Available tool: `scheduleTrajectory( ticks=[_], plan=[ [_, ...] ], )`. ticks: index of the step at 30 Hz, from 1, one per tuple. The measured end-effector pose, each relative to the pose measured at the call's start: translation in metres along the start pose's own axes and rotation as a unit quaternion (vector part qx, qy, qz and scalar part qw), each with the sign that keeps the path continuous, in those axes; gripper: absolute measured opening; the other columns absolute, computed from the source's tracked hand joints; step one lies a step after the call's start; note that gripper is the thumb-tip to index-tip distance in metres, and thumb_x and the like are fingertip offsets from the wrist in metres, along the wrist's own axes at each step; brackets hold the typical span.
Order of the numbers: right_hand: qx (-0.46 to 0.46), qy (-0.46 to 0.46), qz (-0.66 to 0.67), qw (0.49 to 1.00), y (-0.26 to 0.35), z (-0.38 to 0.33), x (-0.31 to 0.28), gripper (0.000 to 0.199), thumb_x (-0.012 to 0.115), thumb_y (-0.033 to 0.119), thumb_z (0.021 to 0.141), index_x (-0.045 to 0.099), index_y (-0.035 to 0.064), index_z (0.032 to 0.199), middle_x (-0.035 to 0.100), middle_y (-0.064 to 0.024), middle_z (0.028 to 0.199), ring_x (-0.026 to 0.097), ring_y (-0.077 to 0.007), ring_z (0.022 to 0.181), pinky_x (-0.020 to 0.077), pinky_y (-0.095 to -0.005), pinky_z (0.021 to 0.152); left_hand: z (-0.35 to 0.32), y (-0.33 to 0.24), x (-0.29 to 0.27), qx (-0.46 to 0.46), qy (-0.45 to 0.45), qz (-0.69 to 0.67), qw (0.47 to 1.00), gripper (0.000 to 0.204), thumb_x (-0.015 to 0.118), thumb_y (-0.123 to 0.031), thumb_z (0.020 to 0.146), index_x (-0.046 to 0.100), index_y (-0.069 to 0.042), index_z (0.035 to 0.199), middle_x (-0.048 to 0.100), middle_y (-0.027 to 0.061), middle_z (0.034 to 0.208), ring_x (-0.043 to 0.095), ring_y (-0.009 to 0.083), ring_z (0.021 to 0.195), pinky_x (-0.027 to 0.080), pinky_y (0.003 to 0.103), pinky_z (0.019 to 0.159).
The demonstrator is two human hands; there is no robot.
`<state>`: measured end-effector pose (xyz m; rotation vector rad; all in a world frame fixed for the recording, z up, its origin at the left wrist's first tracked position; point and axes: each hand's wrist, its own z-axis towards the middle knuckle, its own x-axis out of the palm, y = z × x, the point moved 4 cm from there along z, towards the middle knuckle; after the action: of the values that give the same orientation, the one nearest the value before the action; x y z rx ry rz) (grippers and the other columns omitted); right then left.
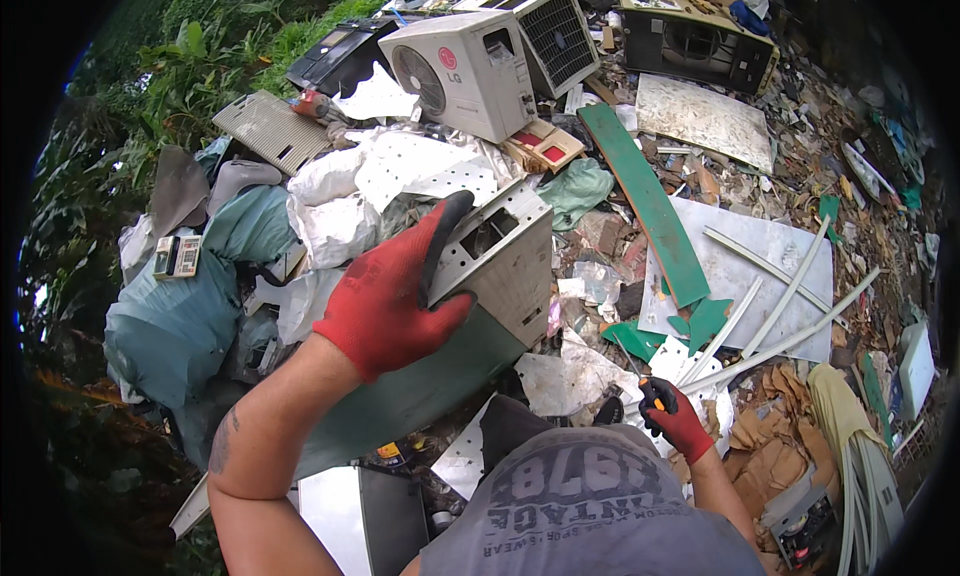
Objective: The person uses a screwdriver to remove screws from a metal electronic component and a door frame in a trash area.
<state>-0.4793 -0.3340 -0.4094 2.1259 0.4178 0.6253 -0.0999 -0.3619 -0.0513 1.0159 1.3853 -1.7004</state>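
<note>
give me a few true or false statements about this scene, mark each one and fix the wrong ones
1. The left hand and the right hand are both gloved in red and black. True.
2. The right hand holds a tool with orange on its handle. True.
3. The left hand hangs free, touching nothing. False: it is on the pale metal casing.
4. A long green board overlaps a grey-white sheet. True.
5. The white unit with a round fan grille is nearer the person than the casing. False: that unit lies beyond it.
</note>
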Motion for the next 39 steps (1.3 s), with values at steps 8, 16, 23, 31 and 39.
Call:
scheduleTrajectory(
  ticks=[8, 16, 23, 31, 39],
  plan=[
    [-0.112, -0.019, 0.006, 0.994, 0.013, 0.033, 0.003, 0.037, 0.071, 0.001, 0.081, 0.052, 0.0047, 0.113, 0.060, -0.0068, 0.089, 0.062, -0.0154, 0.072, 0.0521, -0.0290, 0.060, 0.000, -0.004, -0.004, -0.009, 0.008, 0.003, 1.000, 0.083, 0.074, -0.015, 0.077, 0.039, -0.008, 0.152, 0.055, 0.0214, 0.142, 0.055, 0.0370, 0.131, 0.044, 0.040, 0.109],
    [-0.262, 0.102, 0.086, 0.956, 0.181, 0.091, 0.086, 0.028, 0.066, -0.003, 0.085, 0.059, 0.0040, 0.111, 0.064, -0.0103, 0.116, 0.064, -0.0118, 0.080, 0.0542, -0.0263, 0.065, 0.011, 0.001, 0.003, 0.009, 0.019, 0.021, 1.000, 0.082, 0.073, -0.011, 0.075, 0.042, -0.006, 0.151, 0.056, 0.0210, 0.143, 0.055, 0.0368, 0.132, 0.043, 0.040, 0.111],
    [-0.323, 0.264, -0.041, 0.908, 0.299, 0.120, 0.155, 0.058, 0.083, 0.018, 0.081, 0.058, 0.0074, 0.132, 0.069, -0.0021, 0.094, 0.061, -0.0070, 0.073, 0.0509, -0.0240, 0.057, 0.004, -0.002, 0.009, -0.009, 0.027, 0.017, 0.999, 0.085, 0.069, -0.008, 0.074, 0.039, -0.004, 0.153, 0.056, 0.0209, 0.143, 0.054, 0.0333, 0.134, 0.041, 0.040, 0.112],
    [-0.356, 0.318, -0.182, 0.860, 0.316, 0.138, 0.145, 0.054, 0.087, 0.033, 0.078, 0.064, 0.0062, 0.118, 0.068, -0.0014, 0.089, 0.060, -0.0079, 0.071, 0.0477, -0.0238, 0.055, 0.003, -0.014, 0.016, -0.073, 0.064, -0.071, 0.993, 0.083, 0.065, -0.001, 0.078, 0.031, 0.007, 0.153, 0.040, 0.0210, 0.156, 0.033, 0.0281, 0.149, 0.021, 0.039, 0.122],
    [-0.304, 0.342, -0.162, 0.874, 0.306, 0.131, 0.140, 0.053, 0.084, 0.028, 0.081, 0.061, 0.0072, 0.124, 0.066, -0.0006, 0.091, 0.060, -0.0077, 0.070, 0.0489, -0.0228, 0.054, -0.010, -0.017, 0.018, -0.070, 0.045, 0.048, 0.995, 0.078, 0.073, -0.009, 0.074, 0.043, 0.004, 0.145, 0.059, 0.0230, 0.133, 0.060, 0.0344, 0.123, 0.045, 0.041, 0.105]
  ],
)
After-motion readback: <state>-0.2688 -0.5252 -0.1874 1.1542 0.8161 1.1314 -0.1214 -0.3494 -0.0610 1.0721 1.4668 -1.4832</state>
